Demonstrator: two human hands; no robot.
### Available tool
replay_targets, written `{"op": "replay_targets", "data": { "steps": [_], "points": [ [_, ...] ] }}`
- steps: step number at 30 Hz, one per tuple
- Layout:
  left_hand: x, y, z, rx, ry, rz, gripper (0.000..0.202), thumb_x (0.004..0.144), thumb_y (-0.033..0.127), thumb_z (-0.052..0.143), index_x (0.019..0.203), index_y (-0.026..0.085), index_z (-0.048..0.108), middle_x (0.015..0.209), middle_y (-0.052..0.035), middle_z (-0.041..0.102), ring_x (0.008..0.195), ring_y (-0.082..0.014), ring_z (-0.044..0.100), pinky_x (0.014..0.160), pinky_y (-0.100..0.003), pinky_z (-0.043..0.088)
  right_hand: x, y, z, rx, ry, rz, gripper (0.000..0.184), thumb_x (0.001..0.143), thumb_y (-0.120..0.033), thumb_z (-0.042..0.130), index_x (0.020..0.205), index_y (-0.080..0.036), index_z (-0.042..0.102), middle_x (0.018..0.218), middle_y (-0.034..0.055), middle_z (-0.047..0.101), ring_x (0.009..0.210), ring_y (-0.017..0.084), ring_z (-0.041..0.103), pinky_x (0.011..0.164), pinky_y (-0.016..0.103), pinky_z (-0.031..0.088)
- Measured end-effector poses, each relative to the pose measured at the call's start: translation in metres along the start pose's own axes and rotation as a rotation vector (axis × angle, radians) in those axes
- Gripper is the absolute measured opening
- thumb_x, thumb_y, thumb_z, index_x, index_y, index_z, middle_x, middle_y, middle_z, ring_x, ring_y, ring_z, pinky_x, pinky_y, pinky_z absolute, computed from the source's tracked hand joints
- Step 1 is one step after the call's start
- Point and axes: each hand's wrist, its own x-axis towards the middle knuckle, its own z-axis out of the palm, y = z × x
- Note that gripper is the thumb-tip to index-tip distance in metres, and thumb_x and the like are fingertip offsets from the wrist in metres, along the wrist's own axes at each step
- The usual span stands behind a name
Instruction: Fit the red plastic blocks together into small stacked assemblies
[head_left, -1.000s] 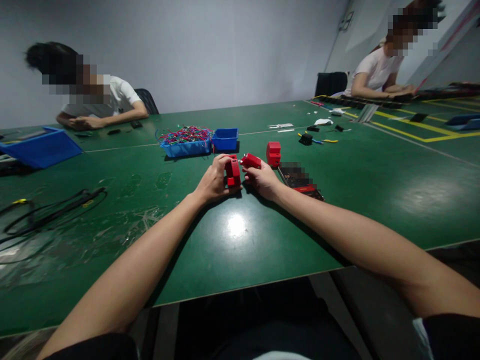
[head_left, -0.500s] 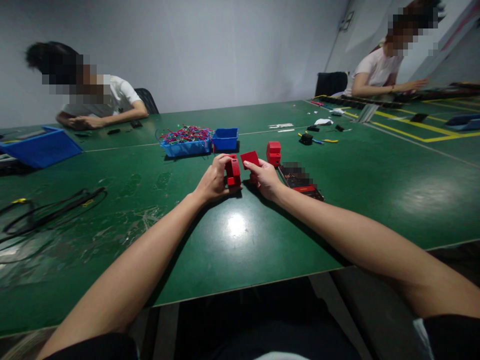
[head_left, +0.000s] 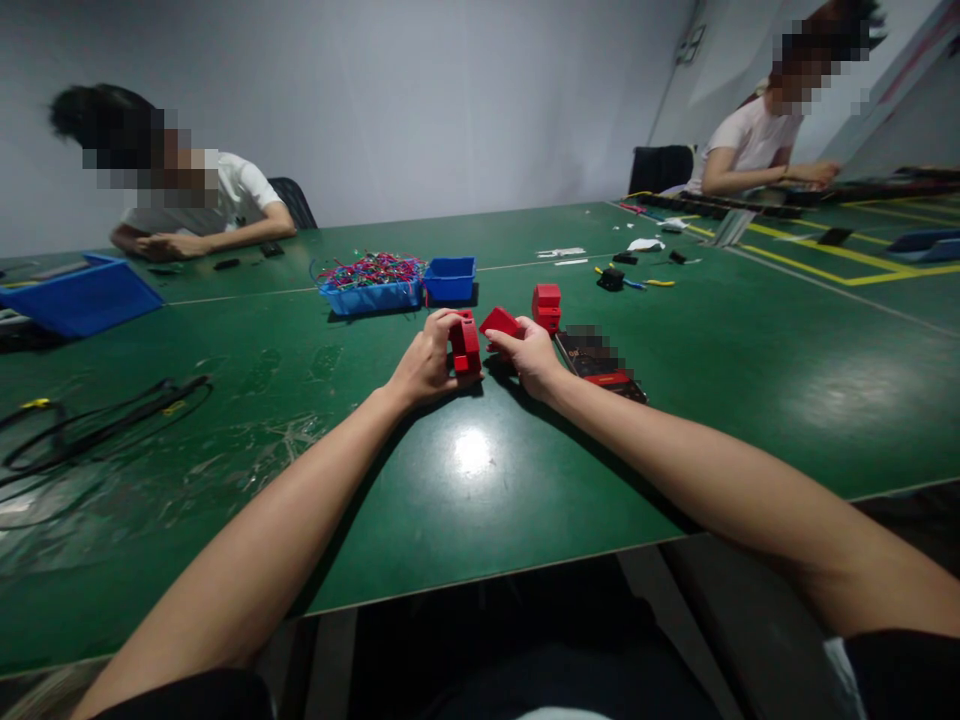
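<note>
My left hand (head_left: 424, 362) is closed around a red plastic housing (head_left: 466, 345), held upright just over the table with its edge facing right. Pinched between thumb and fingers of my right hand (head_left: 538, 358) is a flat red square plate (head_left: 500, 321), tilted, a small gap away from the housing. Behind my right hand stands another red block-shaped part (head_left: 547, 307). A dark box with red trim (head_left: 600, 362) lies beside my right wrist, partly blurred out.
A blue bin of coloured wires (head_left: 375, 295) and a smaller blue bin (head_left: 450, 278) stand ahead. Black cables (head_left: 105, 430) lie left, near a large blue bin (head_left: 90, 298). Pliers (head_left: 658, 283) and scraps lie right. Two people (head_left: 202, 205) (head_left: 750, 150) sit across the table.
The red plate in my right hand has tipped to a flatter angle, and my right fingers have shifted with it. My left hand keeps the housing in place.
</note>
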Motion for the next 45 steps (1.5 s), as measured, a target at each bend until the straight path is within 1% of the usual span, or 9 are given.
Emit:
{"op": "replay_targets", "data": {
  "steps": [5,15,20,23,25,28,32,38,45],
  "points": [
    [0.001,0.002,-0.001,-0.005,-0.006,-0.017,0.086,0.069,0.048,0.081,0.134,0.024,0.031,0.134,-0.0182,0.046,0.129,-0.0360,0.051,0.101,-0.053,0.050,0.002,0.003,-0.003,-0.118,0.022,-0.084,0.036,0.055,-0.027,0.078,0.083,-0.019,0.056,0.074,-0.0046,0.062,0.064,0.010,0.052,0.057,0.023,0.038],
    [0.002,0.004,-0.003,0.010,-0.031,-0.030,0.085,0.071,0.049,0.080,0.135,0.024,0.029,0.134,-0.0173,0.045,0.131,-0.0360,0.050,0.104,-0.054,0.049,0.008,0.009,-0.002,-0.097,0.018,-0.085,0.033,0.059,-0.015,0.067,0.086,-0.022,0.050,0.078,-0.0069,0.058,0.061,0.009,0.053,0.056,0.023,0.039],
    [0.002,0.004,-0.003,0.008,-0.034,-0.035,0.085,0.072,0.049,0.080,0.135,0.024,0.029,0.134,-0.0175,0.045,0.130,-0.0359,0.050,0.103,-0.055,0.049,0.008,0.009,-0.002,-0.097,0.015,-0.085,0.035,0.059,-0.015,0.070,0.086,-0.021,0.049,0.078,-0.0069,0.059,0.062,0.008,0.056,0.055,0.020,0.041],
    [0.001,0.002,-0.002,0.005,-0.033,-0.029,0.085,0.072,0.049,0.080,0.136,0.024,0.029,0.134,-0.0173,0.045,0.130,-0.0356,0.050,0.103,-0.054,0.050,0.005,0.005,0.000,-0.046,-0.006,-0.037,0.039,0.062,-0.020,0.073,0.088,-0.022,0.045,0.077,-0.0066,0.061,0.058,0.009,0.060,0.049,0.018,0.041],
    [0.000,0.001,-0.001,0.013,-0.035,-0.030,0.085,0.072,0.049,0.080,0.136,0.024,0.029,0.134,-0.0173,0.045,0.130,-0.0356,0.050,0.102,-0.053,0.050,0.002,0.002,0.002,-0.005,-0.048,0.012,0.041,0.068,-0.031,0.074,0.090,-0.024,0.041,0.077,-0.0054,0.065,0.054,0.012,0.064,0.044,0.019,0.041],
    [0.000,0.001,-0.001,0.036,-0.030,-0.040,0.086,0.071,0.052,0.079,0.135,0.023,0.030,0.134,-0.0186,0.046,0.128,-0.0363,0.051,0.098,-0.053,0.052,0.000,-0.002,0.003,-0.010,-0.041,0.042,0.045,0.069,-0.038,0.078,0.087,-0.024,0.039,0.067,-0.0079,0.061,0.043,0.011,0.059,0.039,0.019,0.039],
    [0.001,0.003,-0.002,0.044,-0.033,-0.071,0.085,0.071,0.055,0.078,0.135,0.023,0.032,0.134,-0.0191,0.047,0.126,-0.0359,0.053,0.095,-0.051,0.052,-0.001,-0.003,0.002,-0.002,-0.070,0.048,0.047,0.066,-0.041,0.080,0.079,-0.024,0.038,0.059,-0.0089,0.058,0.042,0.011,0.058,0.039,0.019,0.038],
    [0.001,0.005,-0.004,0.071,-0.067,-0.106,0.085,0.072,0.056,0.076,0.136,0.020,0.033,0.135,-0.0196,0.048,0.125,-0.0347,0.054,0.091,-0.047,0.052,-0.001,-0.001,0.000,-0.039,-0.176,0.027,0.054,0.059,-0.049,0.083,0.067,-0.023,0.036,0.052,-0.0074,0.055,0.046,0.012,0.058,0.042,0.019,0.035],
    [0.004,0.016,-0.010,0.232,-0.144,-0.225,0.085,0.073,0.060,0.071,0.140,0.018,0.038,0.137,-0.0191,0.053,0.124,-0.0359,0.055,0.092,-0.044,0.044,-0.007,-0.005,0.003,-0.095,-0.141,-0.093,0.058,0.060,-0.062,0.081,0.077,-0.024,0.041,0.065,-0.0075,0.056,0.048,0.008,0.051,0.043,0.021,0.035]
  ]
}}
